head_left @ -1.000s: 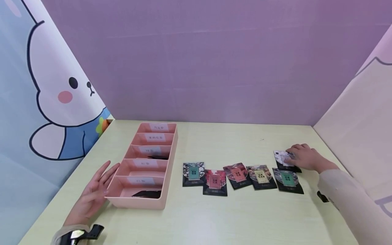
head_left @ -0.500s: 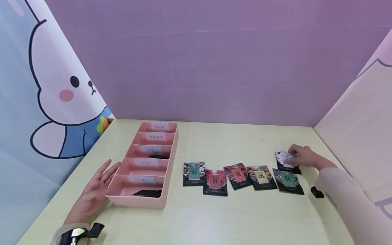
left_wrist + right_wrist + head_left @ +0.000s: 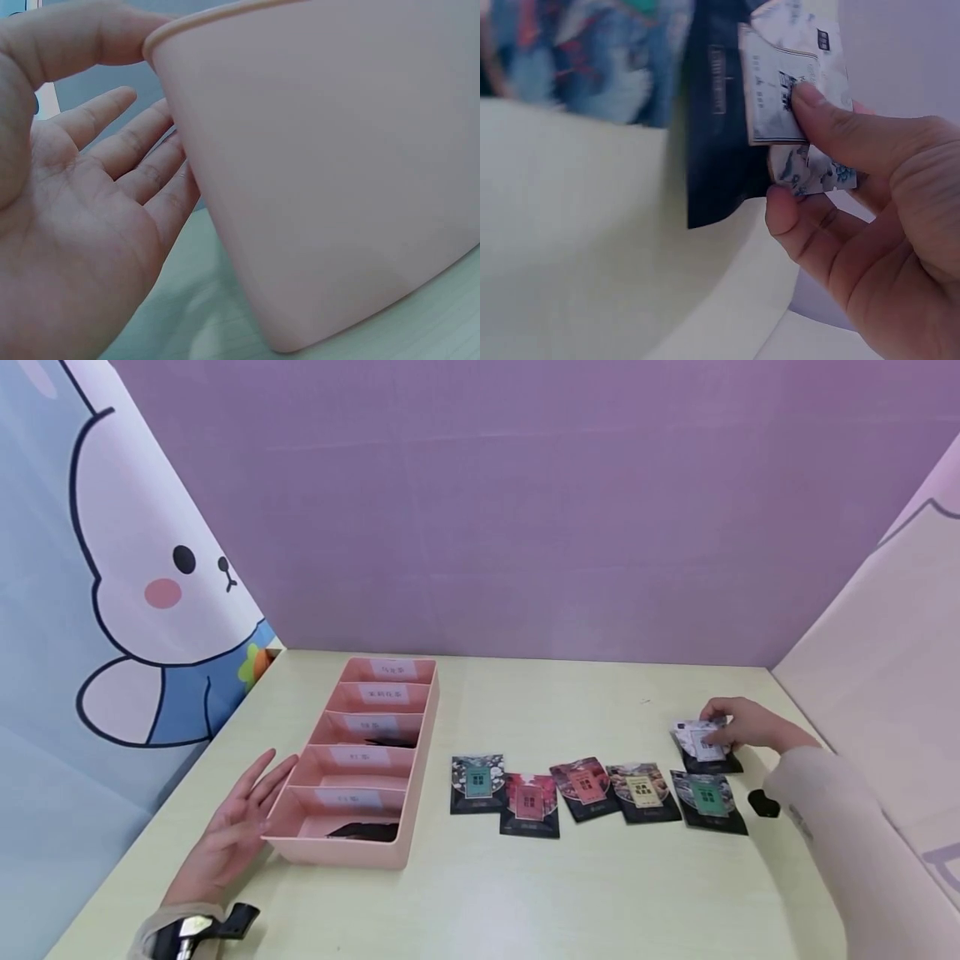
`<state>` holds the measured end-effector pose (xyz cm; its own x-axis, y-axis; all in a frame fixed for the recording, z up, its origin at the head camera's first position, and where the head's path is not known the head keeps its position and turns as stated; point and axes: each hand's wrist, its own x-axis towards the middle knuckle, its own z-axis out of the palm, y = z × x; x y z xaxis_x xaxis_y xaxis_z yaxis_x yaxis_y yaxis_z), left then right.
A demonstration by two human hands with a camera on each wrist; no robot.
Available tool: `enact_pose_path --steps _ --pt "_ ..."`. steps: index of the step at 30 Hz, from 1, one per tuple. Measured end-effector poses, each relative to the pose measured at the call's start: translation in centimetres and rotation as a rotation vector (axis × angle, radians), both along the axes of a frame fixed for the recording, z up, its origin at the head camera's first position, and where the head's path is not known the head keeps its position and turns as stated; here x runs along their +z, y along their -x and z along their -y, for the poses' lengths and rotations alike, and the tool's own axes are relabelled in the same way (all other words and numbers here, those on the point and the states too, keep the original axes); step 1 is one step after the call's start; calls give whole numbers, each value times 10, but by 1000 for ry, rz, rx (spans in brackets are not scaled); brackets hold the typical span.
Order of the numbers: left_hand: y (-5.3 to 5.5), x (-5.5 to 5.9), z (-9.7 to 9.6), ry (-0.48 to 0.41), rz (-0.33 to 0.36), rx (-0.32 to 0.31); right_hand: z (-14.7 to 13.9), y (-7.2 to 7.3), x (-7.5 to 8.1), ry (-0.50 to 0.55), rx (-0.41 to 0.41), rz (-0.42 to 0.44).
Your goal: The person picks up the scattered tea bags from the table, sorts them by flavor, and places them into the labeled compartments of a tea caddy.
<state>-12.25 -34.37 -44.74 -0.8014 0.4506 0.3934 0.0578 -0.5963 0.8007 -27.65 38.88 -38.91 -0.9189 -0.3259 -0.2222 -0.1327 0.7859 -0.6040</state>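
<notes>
My right hand (image 3: 750, 727) pinches a black tea packet (image 3: 724, 127) with a white floral top and a white label, at the right of the table. In the right wrist view the thumb lies on its label and the other fingers are behind it. The packet is tilted, its black lower part facing the camera. Just in front lies a green-labelled tea packet (image 3: 708, 802). My left hand (image 3: 232, 827) is at the near left corner of a pink divided box (image 3: 337, 854). Its thumb rests at the rim and its fairly straight fingers lie along the side wall.
Left of the green-labelled packet lie several more: one yellow-labelled packet (image 3: 643, 793), two red-labelled packets (image 3: 529, 806), and another green-labelled packet (image 3: 477, 783). Labelled compartments divide the box; dark packets (image 3: 367, 832) lie in two. A purple wall (image 3: 525, 527) stands behind the table.
My right hand has gone from lying over the white-topped packet to pinching it, and its upper edge has tipped up. The left hand stays at the box corner.
</notes>
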Motion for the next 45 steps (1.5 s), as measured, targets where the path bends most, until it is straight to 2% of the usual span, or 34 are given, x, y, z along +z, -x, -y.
enact_pose_path --steps 9,16,22,26,35,42,45 --pt "0 1 -1 22 -3 10 3 5 16 47 -22 -17" --pt "2 2 -1 -20 -12 -25 15 6 25 79 -50 -7" --pt "1 3 -2 -27 8 -17 29 8 35 93 -37 -3" --pt "1 5 -2 -23 5 -13 41 8 43 107 -19 -7" --pt "1 4 -1 -9 7 4 76 9 60 176 -45 -67" --pt "-2 2 0 -37 27 -8 104 7 71 236 -43 -63" --pt "-2 3 1 -25 46 8 114 6 75 238 -43 -61"
